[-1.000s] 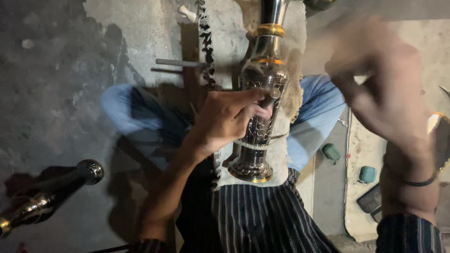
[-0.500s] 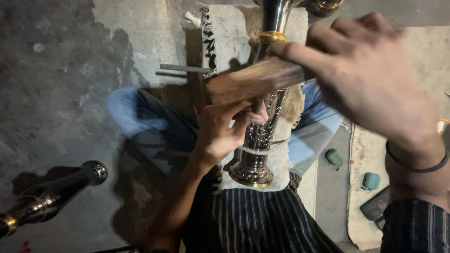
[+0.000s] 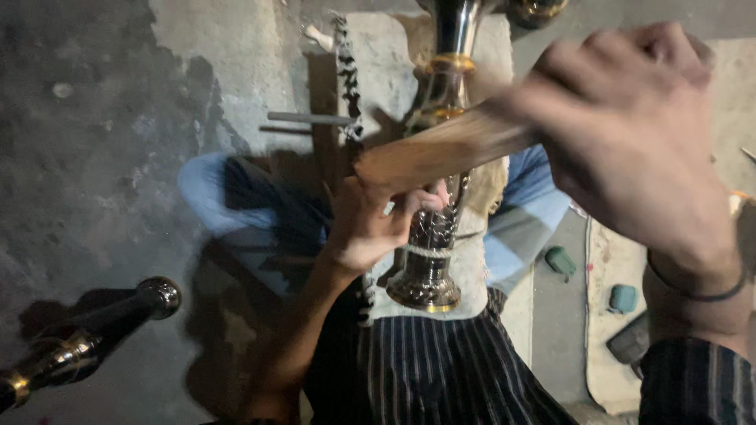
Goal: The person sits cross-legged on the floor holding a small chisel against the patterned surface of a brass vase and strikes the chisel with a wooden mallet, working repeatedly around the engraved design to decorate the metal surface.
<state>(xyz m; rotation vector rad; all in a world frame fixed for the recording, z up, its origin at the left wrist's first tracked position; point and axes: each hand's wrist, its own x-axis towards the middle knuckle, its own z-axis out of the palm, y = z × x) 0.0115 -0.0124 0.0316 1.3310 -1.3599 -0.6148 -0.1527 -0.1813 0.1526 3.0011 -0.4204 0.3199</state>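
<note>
1. A tall engraved metal stem (image 3: pixel 431 228), silver with gold bands, is seen from above, standing upright between the person's knees on a pale cloth (image 3: pixel 472 260) spread over the lap.
2. The stem's lower part is gripped by the left hand (image 3: pixel 370 228), with the fingers curled closed around it just above its flared base.
3. A wooden stick (image 3: pixel 441 149), blurred by motion, is held in the right hand (image 3: pixel 638 142); the fingers are wrapped shut around its far end. The stick lies across the front of the stem, its free end just above the left hand.
4. A thin dark bracelet (image 3: pixel 701 293) is worn on the right wrist, above a striped sleeve.
5. A second metal stem (image 3: pixel 79 346), dark with a round knob, is lying on the rough concrete floor (image 3: pixel 94 142) at lower left, well apart from the hands.
6. Two small green objects (image 3: pixel 591 279) are seen on the floor at right, near a dark flat item that cannot be identified.
</note>
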